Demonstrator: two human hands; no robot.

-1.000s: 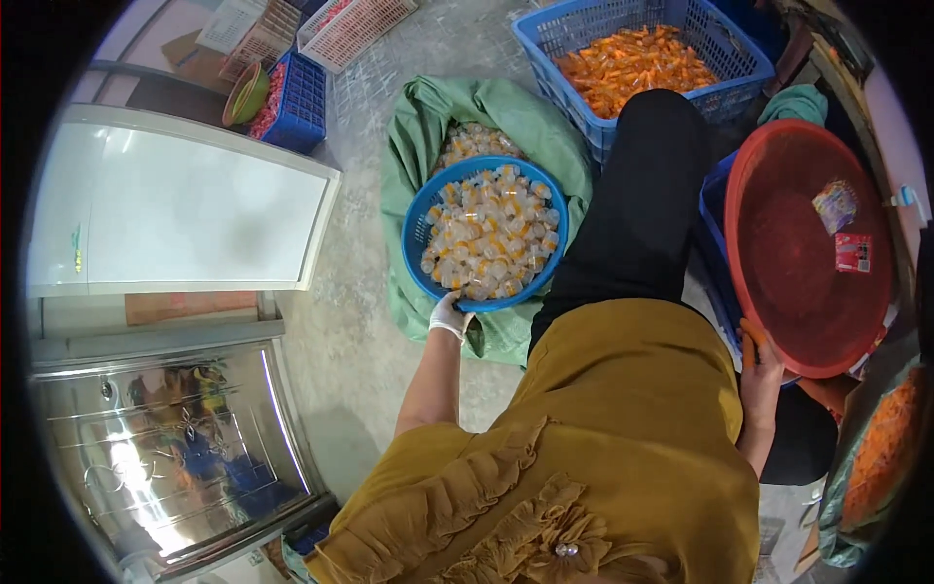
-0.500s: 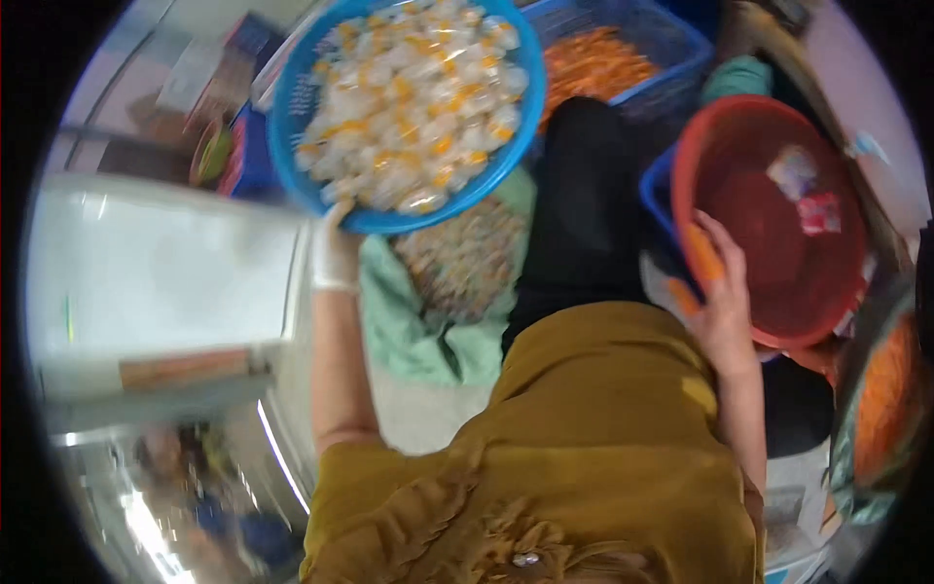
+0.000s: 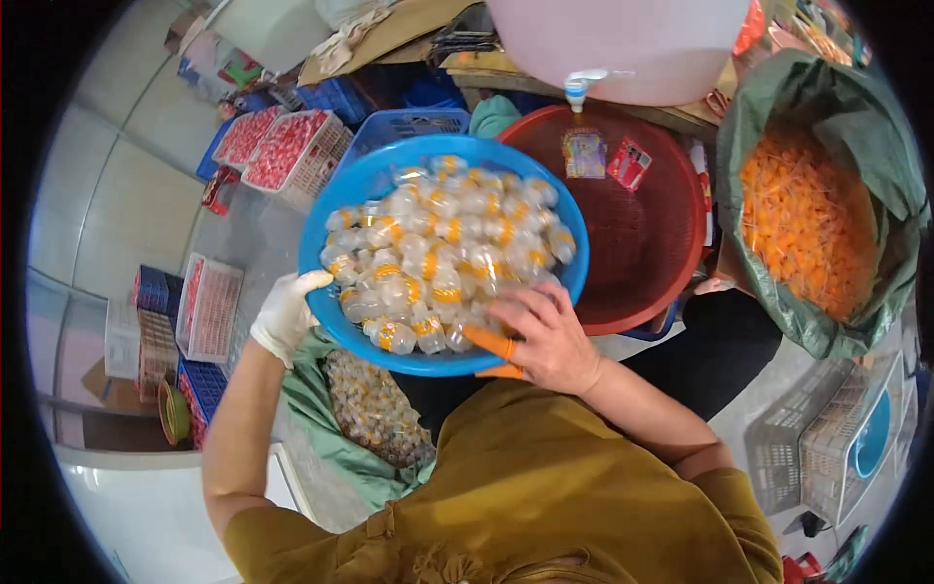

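Note:
A round blue plastic basin (image 3: 428, 364), heaped with small clear bottles with orange-yellow bands (image 3: 428, 258), sits in front of me, above my lap. My left hand (image 3: 285, 316), in a white glove, grips its rim at the near left, thumb on top. At the near right, my right hand (image 3: 545, 336) lies over the rim and the bottles with its fingers apart, somewhat blurred. Orange covers sheathe two of its digits. Behind and right stands a wide red basin (image 3: 637, 263) holding two colourful flat packets (image 3: 629, 164).
A pale tub with a tap (image 3: 576, 92) stands beyond the red basin. To the right is a green sack of orange pieces (image 3: 808, 229). Below my left arm, another green sack (image 3: 336, 457) holds small pieces. White baskets of red items (image 3: 292, 156) stand far left.
The view has turned. The blue basin now sits lower, closer to my body. My right hand has gone from the red basin's rim to the bottles; my left still holds the blue rim.

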